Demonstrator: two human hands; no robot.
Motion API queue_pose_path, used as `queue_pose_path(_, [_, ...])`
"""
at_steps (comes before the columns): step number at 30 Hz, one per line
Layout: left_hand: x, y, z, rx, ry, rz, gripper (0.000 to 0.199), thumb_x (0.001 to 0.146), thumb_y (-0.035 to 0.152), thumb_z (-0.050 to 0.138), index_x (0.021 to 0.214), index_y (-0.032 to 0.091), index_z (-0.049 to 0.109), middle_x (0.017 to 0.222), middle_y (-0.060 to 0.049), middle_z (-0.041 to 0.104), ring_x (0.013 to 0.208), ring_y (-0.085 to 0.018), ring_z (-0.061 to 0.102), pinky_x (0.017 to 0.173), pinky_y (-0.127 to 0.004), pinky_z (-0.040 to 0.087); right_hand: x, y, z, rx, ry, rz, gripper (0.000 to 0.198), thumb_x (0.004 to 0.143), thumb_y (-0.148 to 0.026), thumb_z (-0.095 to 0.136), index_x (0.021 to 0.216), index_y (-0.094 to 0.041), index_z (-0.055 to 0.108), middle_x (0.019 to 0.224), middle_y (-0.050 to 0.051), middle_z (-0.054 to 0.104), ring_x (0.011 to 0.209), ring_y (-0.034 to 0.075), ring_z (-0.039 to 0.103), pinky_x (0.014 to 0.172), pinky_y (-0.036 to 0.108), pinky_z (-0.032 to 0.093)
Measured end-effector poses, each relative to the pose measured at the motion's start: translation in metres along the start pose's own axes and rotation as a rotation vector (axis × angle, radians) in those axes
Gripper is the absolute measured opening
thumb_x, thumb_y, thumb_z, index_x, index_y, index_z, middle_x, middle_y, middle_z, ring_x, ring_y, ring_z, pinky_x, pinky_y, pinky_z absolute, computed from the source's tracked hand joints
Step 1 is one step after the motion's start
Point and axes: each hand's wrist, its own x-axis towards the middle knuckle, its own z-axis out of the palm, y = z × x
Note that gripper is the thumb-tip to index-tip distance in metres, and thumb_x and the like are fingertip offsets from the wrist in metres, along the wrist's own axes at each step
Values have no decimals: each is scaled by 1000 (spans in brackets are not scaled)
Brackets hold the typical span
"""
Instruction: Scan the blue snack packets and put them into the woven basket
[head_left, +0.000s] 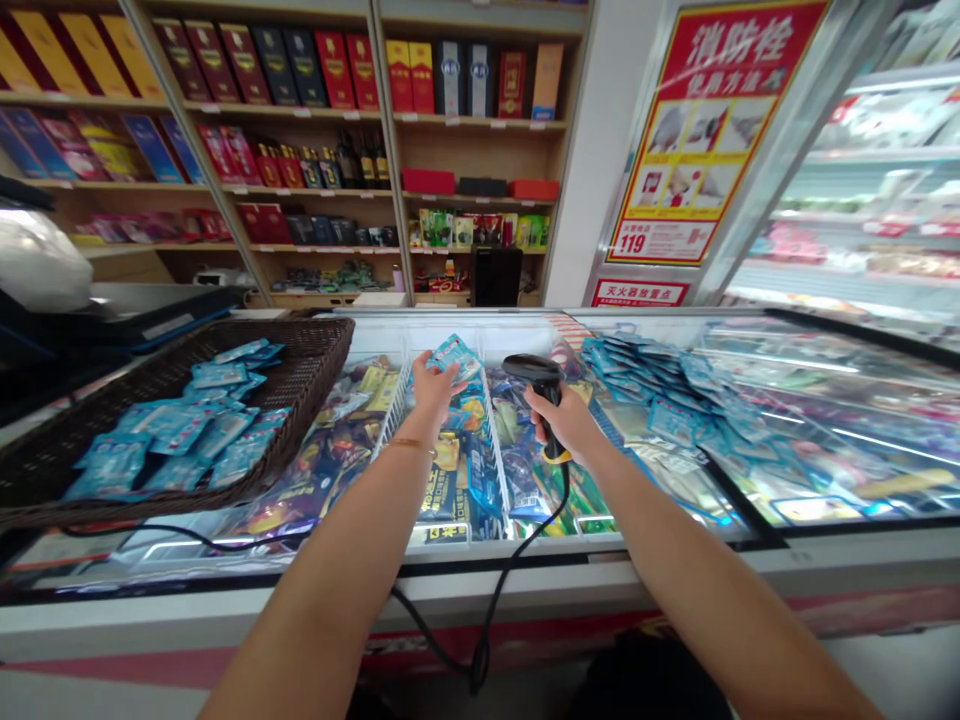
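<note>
My left hand [435, 388] pinches a small blue packet [457, 356] by its near edge, above the middle of a glass-topped freezer [517, 552]. A black handheld barcode scanner [534, 368] is wrapped in the fingers of my right hand [564, 418], with its head turned toward the packet. Packet and scanner are apart. To the left, several similar blue packets [180, 425] lie in a brown wicker basket [319, 380]. On the right part of the glass a loose heap of blue packets [667, 385] is spread out.
The scanner's black cable [499, 590] hangs over the freezer's front edge. Frozen goods [446, 475] in bags show inside the freezer. Behind it stand shelves with boxes [277, 65] and bottles, and a red fire-hydrant poster [712, 130]. At right is a lit display fridge [877, 200].
</note>
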Motion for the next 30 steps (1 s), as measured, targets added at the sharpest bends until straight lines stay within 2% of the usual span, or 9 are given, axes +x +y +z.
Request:
queue_pose_path(4, [-2, -4, -7, 24, -27, 92, 77, 72, 6, 71, 139, 28, 41, 102, -3, 58, 81, -14, 64, 69, -29, 62, -3, -1, 2, -52, -30, -24, 36, 79, -46, 73, 95, -20, 54, 55, -8, 56, 34, 10, 51, 35, 23, 41])
queue_pose_path(6, [-3, -2, -9, 43, -42, 113, 75, 72, 6, 70, 139, 27, 42, 103, -4, 60, 80, -14, 65, 70, -29, 62, -5, -2, 4, -79, -48, -24, 33, 81, -44, 72, 96, -20, 54, 55, -7, 56, 35, 11, 52, 35, 23, 42])
queue_pose_path(11, [-7, 0, -5, 53, -90, 117, 39, 79, 10, 67, 115, 19, 56, 100, -7, 62, 88, -18, 65, 71, -31, 62, -10, -5, 6, -131, -62, -44, 31, 81, -45, 72, 91, -21, 54, 55, -6, 55, 36, 11, 52, 37, 23, 42])
queue_pose_path(15, [-12, 2, -1, 33, -99, 134, 20, 81, 12, 65, 97, 19, 54, 95, -5, 61, 84, -16, 64, 71, -30, 61, -11, -6, 6, -158, -58, -49, 30, 81, -45, 71, 89, -21, 53, 55, -6, 55, 36, 11, 52, 37, 24, 43])
queue_pose_path(19, [-16, 6, 1, 36, -55, 155, 20, 82, 10, 64, 93, 21, 51, 95, -4, 58, 81, -14, 63, 72, -28, 60, -12, -6, 6, -177, -61, -47, 32, 81, -47, 70, 91, -21, 54, 57, -5, 56, 37, 12, 53, 38, 25, 44])
queue_pose_path(30, [-19, 6, 1, 10, -53, 173, 19, 84, 9, 61, 92, 21, 48, 94, -4, 54, 84, -14, 61, 75, -28, 59, -11, -5, 5, -228, -67, -75, 29, 82, -46, 68, 89, -21, 55, 58, -4, 58, 37, 12, 54, 39, 25, 44])
